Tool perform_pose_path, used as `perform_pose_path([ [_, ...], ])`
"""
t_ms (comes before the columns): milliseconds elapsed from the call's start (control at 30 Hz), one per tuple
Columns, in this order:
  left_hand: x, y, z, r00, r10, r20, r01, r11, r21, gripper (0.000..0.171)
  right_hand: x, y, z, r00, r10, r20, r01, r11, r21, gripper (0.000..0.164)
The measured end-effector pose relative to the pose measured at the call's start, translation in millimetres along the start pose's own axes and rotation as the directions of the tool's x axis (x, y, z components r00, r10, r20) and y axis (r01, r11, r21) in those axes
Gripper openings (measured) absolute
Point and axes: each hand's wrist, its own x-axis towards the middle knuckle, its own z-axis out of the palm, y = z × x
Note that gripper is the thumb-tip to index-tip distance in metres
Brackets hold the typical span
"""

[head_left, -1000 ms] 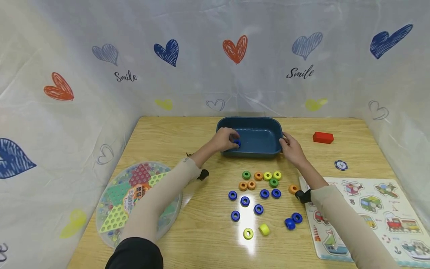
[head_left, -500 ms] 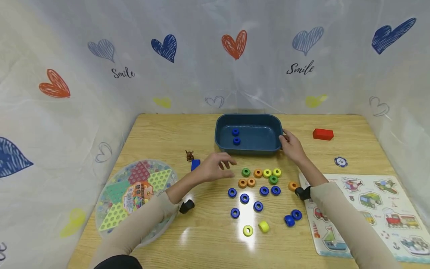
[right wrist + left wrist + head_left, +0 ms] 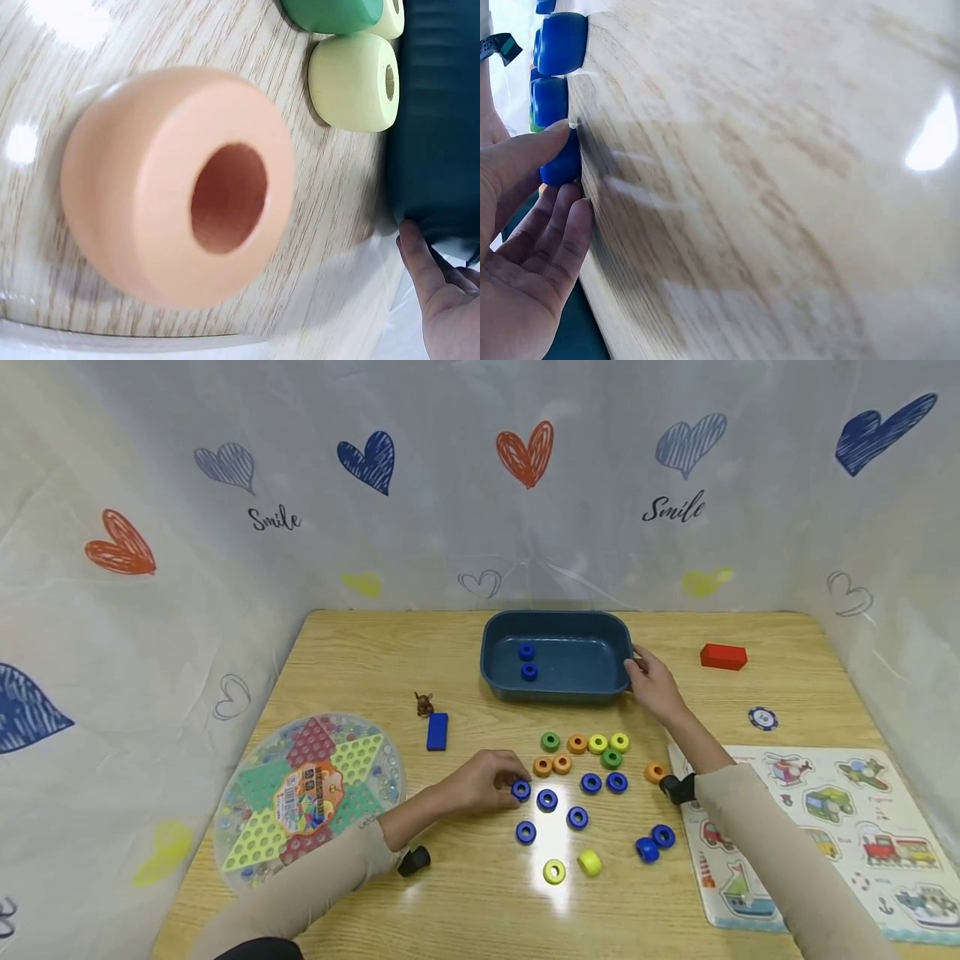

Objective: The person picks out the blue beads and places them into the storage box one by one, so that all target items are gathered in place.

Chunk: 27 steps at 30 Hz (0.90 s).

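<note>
My left hand is at the table, pinching a blue ring-shaped bead between thumb and fingers. In the left wrist view the thumb lies on one side of this bead and the fingers on the other. With my right hand I grip the right end of a dark teal plastic bin. Inside the bin sit two blue beads near its left end. Close to the left hand lie more blue beads. The right wrist view shows an orange bead large in front, with the hand on the bin beyond.
Green, orange and yellow beads lie in front of the bin. A Chinese checkers board is at left, near a blue block and a small brown figurine. At right are a picture puzzle board, a chip and a red block.
My left hand has let go of a blue bead in the bin, come back toward the front and taken hold of another on the table. The right hand stays on the bin.
</note>
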Motion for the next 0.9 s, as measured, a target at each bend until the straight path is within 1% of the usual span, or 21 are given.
perform_pose_path([
  [100, 1.0, 1.4, -1.6, 1.000, 0.016, -0.005, -0.016, 0.999, 0.030, 0.030, 1, -1, -1, 1.000, 0.002, -0.003, -0.002, 1.000, 0.002, 0.049],
  [200, 4.6, 5.6, -7.5, 1.000, 0.028, -0.014, -0.027, 0.999, 0.029, 0.031, 1, -1, -1, 1.000, 0.008, 0.000, -0.008, 1.000, 0.004, 0.049],
  [300, 13.0, 11.8, -18.4, 0.998, 0.050, -0.037, -0.049, 0.999, 0.016, 0.031, 0, -1, -2, 1.000, 0.022, 0.001, -0.022, 1.000, 0.004, 0.050],
  [400, 26.3, 17.9, -33.3, 0.996, 0.071, -0.060, -0.070, 0.997, 0.012, 0.030, 0, -1, -2, 1.000, 0.032, -0.001, -0.032, 0.999, 0.004, 0.049],
  [533, 48.9, 24.3, -56.6, 0.993, 0.084, -0.085, -0.082, 0.996, 0.025, 0.030, -1, -1, -1, 0.999, 0.035, 0.000, -0.035, 0.999, 0.013, 0.047],
  [667, 77.3, 25.3, -79.5, 0.990, 0.065, -0.127, -0.060, 0.997, 0.039, 0.031, -1, -1, 0, 0.999, 0.041, 0.003, -0.041, 0.999, 0.024, 0.047],
  [767, 101.2, 22.2, -95.2, 0.986, 0.007, -0.166, 0.003, 0.998, 0.059, 0.032, -1, -1, 1, 0.999, 0.047, 0.002, -0.047, 0.999, 0.021, 0.048],
  [900, 132.1, 13.2, -111.2, 0.979, -0.084, -0.187, 0.104, 0.989, 0.102, 0.035, 0, -2, 1, 0.999, 0.050, 0.004, -0.050, 0.998, 0.028, 0.048],
])
